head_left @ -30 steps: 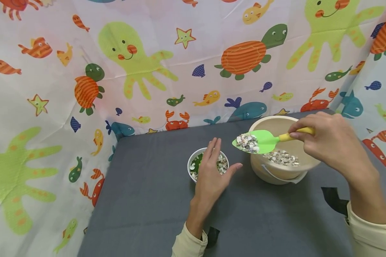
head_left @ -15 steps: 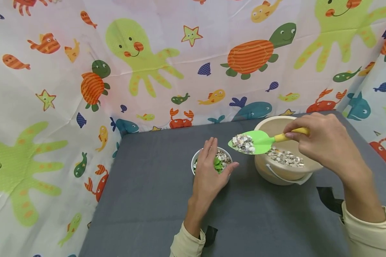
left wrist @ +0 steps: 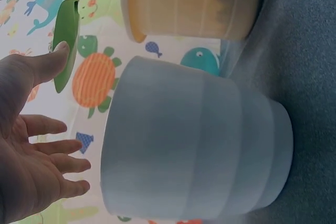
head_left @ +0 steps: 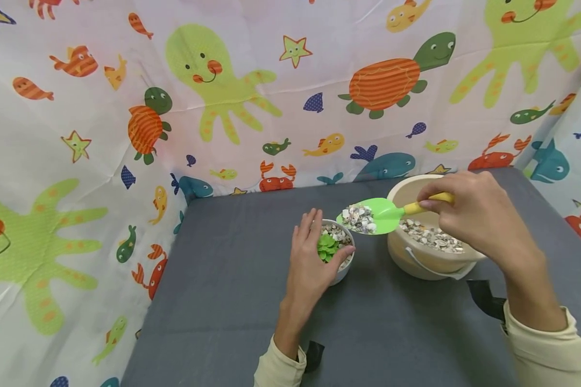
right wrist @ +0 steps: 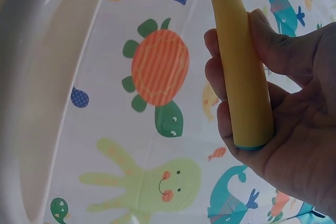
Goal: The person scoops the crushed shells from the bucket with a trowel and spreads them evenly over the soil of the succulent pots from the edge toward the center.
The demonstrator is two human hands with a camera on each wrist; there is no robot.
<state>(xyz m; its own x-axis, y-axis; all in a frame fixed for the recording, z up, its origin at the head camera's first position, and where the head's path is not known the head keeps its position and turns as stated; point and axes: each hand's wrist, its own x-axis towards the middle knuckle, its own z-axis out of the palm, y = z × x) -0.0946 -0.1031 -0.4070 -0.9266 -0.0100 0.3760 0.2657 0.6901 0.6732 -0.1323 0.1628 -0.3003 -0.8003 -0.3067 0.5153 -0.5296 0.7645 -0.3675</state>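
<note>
In the head view my right hand [head_left: 469,217] grips the yellow handle of a green garden trowel [head_left: 387,216]. Small shells or pebbles [head_left: 359,219] are heaped on the blade, whose tip reaches the rim of a pale pot [head_left: 342,274]. A green succulent [head_left: 326,247] sits in that pot among similar bits. My left hand [head_left: 310,263], fingers extended and thumb out, hovers over the pot's near left side. The left wrist view has it just beyond the rim of the pot [left wrist: 199,140]. Fingers wrap the handle [right wrist: 242,72] in the right wrist view.
A cream bucket [head_left: 409,263], partly filled with shell bits [head_left: 433,237], stands right of the pot with its handle hanging down in front. A grey cloth [head_left: 222,269] covers the table. Behind rises a curtain [head_left: 252,32] printed with sea animals.
The loaded trowel has moved left, away from the bucket and to the pot's rim. My left hand has shifted slightly left relative to the pot, leaving the succulent more visible.
</note>
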